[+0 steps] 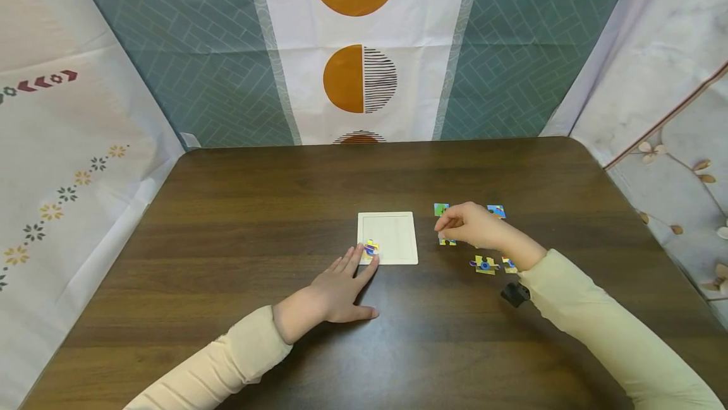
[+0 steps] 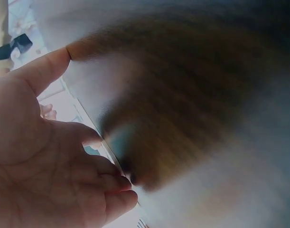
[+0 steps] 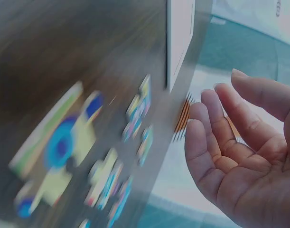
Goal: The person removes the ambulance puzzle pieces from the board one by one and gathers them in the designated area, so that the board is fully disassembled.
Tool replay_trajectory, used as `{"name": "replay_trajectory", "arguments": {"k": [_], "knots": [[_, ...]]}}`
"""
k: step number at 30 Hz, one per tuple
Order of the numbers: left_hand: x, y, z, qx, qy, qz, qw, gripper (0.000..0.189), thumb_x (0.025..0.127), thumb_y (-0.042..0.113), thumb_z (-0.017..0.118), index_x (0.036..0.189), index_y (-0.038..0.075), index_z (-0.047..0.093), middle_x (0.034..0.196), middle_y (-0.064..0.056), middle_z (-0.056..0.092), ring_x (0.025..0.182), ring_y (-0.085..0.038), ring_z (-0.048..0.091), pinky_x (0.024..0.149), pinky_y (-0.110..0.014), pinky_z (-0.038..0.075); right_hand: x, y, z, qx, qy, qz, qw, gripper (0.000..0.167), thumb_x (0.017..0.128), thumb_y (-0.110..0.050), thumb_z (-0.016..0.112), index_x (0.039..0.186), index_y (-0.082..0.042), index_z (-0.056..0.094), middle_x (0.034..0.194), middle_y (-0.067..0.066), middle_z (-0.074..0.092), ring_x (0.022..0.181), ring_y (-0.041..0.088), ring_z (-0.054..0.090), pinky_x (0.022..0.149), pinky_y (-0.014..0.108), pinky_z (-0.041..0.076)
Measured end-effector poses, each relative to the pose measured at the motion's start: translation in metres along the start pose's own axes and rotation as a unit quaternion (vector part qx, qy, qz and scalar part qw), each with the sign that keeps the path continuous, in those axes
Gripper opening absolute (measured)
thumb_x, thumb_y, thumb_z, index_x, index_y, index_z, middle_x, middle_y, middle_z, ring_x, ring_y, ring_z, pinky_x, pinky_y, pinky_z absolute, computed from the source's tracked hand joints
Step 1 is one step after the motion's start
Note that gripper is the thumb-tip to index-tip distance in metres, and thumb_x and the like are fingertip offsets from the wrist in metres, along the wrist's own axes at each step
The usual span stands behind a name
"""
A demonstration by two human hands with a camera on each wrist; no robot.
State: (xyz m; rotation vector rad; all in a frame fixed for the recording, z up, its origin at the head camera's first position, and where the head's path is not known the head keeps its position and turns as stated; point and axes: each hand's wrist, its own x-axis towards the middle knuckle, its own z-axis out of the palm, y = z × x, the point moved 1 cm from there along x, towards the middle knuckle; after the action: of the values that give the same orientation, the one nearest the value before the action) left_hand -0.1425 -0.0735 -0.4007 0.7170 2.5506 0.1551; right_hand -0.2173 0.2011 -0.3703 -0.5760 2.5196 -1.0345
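Observation:
A pale square puzzle tray (image 1: pixel 395 236) lies mid-table with one yellow-and-blue jigsaw piece (image 1: pixel 371 248) in its near left corner. My left hand (image 1: pixel 344 287) rests at that corner, fingers spread, fingertips by the tray's edge and the piece. Over the loose pieces to the right hovers my right hand (image 1: pixel 474 227), its fingers loosely bent; the right wrist view shows nothing held between thumb and fingers (image 3: pixel 249 128). Around it lie a green-and-blue piece (image 1: pixel 440 209), a blue piece (image 1: pixel 497 211), a partly covered piece (image 1: pixel 447 242) and a yellow piece with a blue circle (image 1: pixel 485 265).
Another jigsaw piece (image 1: pixel 509 265) lies partly hidden under the right wrist. A black device (image 1: pixel 515 294) sits on that wrist. The brown wooden table (image 1: pixel 256 208) ends at a patterned cloth (image 1: pixel 216 81) behind, with more cloth hanging at both sides.

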Motion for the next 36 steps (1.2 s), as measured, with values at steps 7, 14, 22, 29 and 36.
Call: {"name": "replay_trajectory", "arguments": {"k": [7,14,22,29,36], "knots": [[0.001,-0.001,0.000,0.002,0.003,0.003,1.0000,0.088,0.087,0.059,0.057,0.154,0.020,0.015,0.160,-0.016,0.000,0.147,-0.031,0.005,0.118,-0.043,0.016,0.021,-0.020,0.019,-0.014,-0.017,-0.019,0.9996,0.016,0.087,-0.007,0.065,0.100,0.004,0.067,0.094,0.012,0.070,0.089,0.025,0.068,0.075,0.034,0.054],[0.001,0.001,-0.001,0.006,0.007,0.002,1.0000,0.087,0.087,0.059,0.057,0.154,0.022,0.016,0.160,-0.016,0.000,0.147,-0.030,0.006,0.118,-0.043,0.017,0.036,-0.031,0.037,-0.029,-0.030,-0.040,0.9983,0.019,0.090,-0.006,0.062,0.105,0.003,0.067,0.103,0.015,0.069,0.098,0.030,0.066,0.087,0.041,0.053],[0.002,0.003,-0.003,0.028,0.005,-0.009,0.9996,0.087,0.086,0.062,0.054,0.154,0.024,0.015,0.160,-0.015,0.001,0.148,-0.029,0.005,0.118,-0.042,0.016,0.047,-0.040,0.054,-0.078,-0.036,-0.063,0.9943,0.021,0.089,-0.007,0.063,0.108,0.002,0.068,0.106,0.013,0.070,0.098,0.027,0.066,0.086,0.038,0.053],[0.001,0.003,-0.001,0.041,0.010,-0.015,0.9990,0.090,0.084,0.068,0.051,0.154,0.023,0.015,0.159,-0.017,0.004,0.147,-0.030,0.008,0.118,-0.043,0.016,0.054,-0.047,0.065,-0.082,-0.059,-0.090,0.9908,0.024,0.090,-0.006,0.060,0.111,0.004,0.066,0.111,0.016,0.068,0.104,0.030,0.064,0.092,0.041,0.051],[0.001,0.003,0.001,0.031,0.004,-0.016,0.9994,0.093,0.083,0.070,0.050,0.154,0.022,0.014,0.159,-0.019,0.002,0.147,-0.032,0.008,0.118,-0.042,0.016,0.056,-0.050,0.073,-0.073,-0.081,-0.112,0.9876,0.024,0.088,-0.005,0.064,0.110,0.003,0.066,0.108,0.015,0.069,0.102,0.028,0.065,0.091,0.040,0.051]]}}
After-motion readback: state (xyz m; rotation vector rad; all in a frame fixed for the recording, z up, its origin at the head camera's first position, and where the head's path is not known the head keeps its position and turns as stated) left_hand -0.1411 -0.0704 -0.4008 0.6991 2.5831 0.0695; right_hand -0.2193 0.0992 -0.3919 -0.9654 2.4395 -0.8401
